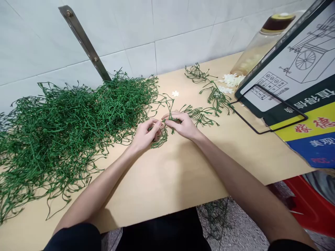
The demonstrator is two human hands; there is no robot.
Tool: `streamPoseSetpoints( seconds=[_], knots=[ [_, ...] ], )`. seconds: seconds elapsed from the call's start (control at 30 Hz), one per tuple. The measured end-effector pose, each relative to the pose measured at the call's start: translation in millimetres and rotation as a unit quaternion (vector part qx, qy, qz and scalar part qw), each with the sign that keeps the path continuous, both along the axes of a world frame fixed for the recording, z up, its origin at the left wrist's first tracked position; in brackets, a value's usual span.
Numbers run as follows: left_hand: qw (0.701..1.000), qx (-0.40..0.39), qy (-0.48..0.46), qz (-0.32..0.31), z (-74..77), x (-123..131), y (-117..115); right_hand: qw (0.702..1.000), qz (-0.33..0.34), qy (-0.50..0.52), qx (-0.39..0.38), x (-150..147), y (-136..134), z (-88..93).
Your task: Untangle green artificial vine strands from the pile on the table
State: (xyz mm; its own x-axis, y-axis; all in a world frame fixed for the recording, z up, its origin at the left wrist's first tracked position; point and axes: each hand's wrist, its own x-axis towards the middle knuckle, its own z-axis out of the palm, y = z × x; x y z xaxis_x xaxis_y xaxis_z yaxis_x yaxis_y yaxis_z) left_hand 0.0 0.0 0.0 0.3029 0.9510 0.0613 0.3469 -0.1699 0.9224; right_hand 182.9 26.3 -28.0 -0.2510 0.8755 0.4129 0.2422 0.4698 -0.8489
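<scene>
Both hands meet over the middle of the table (162,181). My left hand (148,132) is closed, thumb against fingers, on a green plastic stem (160,140) whose thin branches hang below the fingers. My right hand (183,124) pinches the same green piece beside it, fingertips nearly touching those of the left. Some branches stick up between the hands. Just right of my right hand lies a branched green sprig (201,115). A large tangled heap of green stems (78,115) spreads left of my left hand. One small white flower piece (175,93) lies beyond the hands.
More sprigs (218,96) lead toward several white flower pieces (231,80) at the back right. A capped clear bottle (255,48), a printed box (295,69) and a black wire frame (272,130) stand right. A metal bracket (85,42) rises before the tiled wall. A red stool (311,205) is below.
</scene>
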Motion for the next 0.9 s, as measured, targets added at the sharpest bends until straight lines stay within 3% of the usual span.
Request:
streamPoseSetpoints(
  seconds=[0.17,0.3,0.43,0.53,0.73,0.9],
  knots=[
    [0.993,0.059,-0.036,0.094,-13.6,-2.1,7.0,0.997,0.007,0.01,-0.073,1.8,-1.4,0.1],
    [0.981,0.165,0.0,0.098,-22.1,-5.1,10.5,0.995,0.019,0.018,-0.1,2.9,-0.4,1.6],
    [0.917,0.359,0.089,0.147,-23.2,-6.6,8.7,0.999,0.01,0.031,-0.038,2.9,2.0,0.1],
    [0.884,0.425,0.113,0.158,-22.0,-6.6,5.1,1.0,-0.013,0.025,-0.006,3.0,2.6,-1.5],
    [0.874,0.458,0.149,0.061,-22.5,-4.2,1.5,0.999,-0.025,0.009,0.02,3.0,2.0,-3.6],
    [0.9,0.409,0.144,0.044,-21.7,-4.1,2.5,0.998,-0.028,0.055,-0.03,0.6,2.0,-5.7]
  ],
)
